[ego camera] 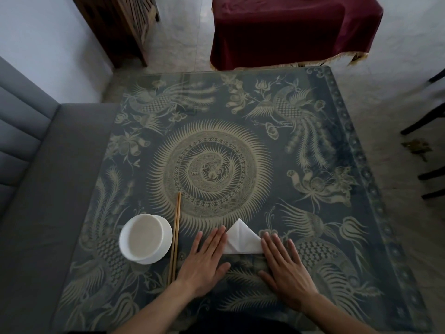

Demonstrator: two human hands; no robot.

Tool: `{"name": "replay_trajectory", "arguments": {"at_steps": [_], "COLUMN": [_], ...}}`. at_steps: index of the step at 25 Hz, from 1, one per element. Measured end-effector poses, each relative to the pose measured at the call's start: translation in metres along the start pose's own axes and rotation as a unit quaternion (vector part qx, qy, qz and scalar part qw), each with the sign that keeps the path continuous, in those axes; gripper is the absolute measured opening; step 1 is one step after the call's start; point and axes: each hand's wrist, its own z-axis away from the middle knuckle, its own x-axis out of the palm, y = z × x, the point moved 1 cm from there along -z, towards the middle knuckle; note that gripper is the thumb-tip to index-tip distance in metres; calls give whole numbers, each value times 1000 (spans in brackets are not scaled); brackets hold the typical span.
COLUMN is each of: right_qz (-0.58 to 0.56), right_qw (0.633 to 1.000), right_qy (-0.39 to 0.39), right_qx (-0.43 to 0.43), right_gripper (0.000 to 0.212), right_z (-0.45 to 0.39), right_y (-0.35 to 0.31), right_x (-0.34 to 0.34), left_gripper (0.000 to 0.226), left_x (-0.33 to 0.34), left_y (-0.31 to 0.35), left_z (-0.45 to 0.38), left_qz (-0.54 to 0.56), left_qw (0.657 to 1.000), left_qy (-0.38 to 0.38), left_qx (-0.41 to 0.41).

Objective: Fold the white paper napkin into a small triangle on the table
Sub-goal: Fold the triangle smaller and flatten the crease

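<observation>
Both palms lie flat and spread: left hand [207, 257] and right hand [285, 266] flank the napkin [242, 239], seemingly overlapping its corners. Press each crease outward evenly.

Matt creased paper napkin [243, 239]; glossy white bowl [142, 237]; wooden chopsticks [175, 237]; glass-smooth patterned counter [313, 145].

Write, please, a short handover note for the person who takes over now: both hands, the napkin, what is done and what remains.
Left hand: flat, open, palm down, fingers on the left edge of the napkin.
Right hand: flat, open, fingertips at the napkin's right corner.
Napkin: already a small white triangle with visible folds, lying on the patterned table, tip pointing away.
Bowl and chopsticks lie left of it, untouched.
Left: probably only press the creases and lift the hands.
</observation>
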Motion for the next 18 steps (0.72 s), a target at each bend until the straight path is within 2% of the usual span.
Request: {"name": "replay_trajectory", "arguments": {"at_steps": [5, 11, 18], "right_qz": [-2, -34, -51], "right_qw": [1000, 998, 997], "right_qy": [-18, -28, -19], "right_qx": [3, 46, 53], "right_gripper": [71, 73, 78], "right_z": [-36, -55, -55], "right_y": [-24, -35, -33], "right_x": [-11, 1, 8], "left_gripper": [67, 68, 68], "left_x": [-15, -9, -6], "left_y": [14, 14, 12], "left_z": [-30, -48, -51], "left_qz": [22, -3, 5], "left_qw": [999, 999, 999], "left_qy": [8, -29, 6], "left_qx": [32, 31, 54]}}
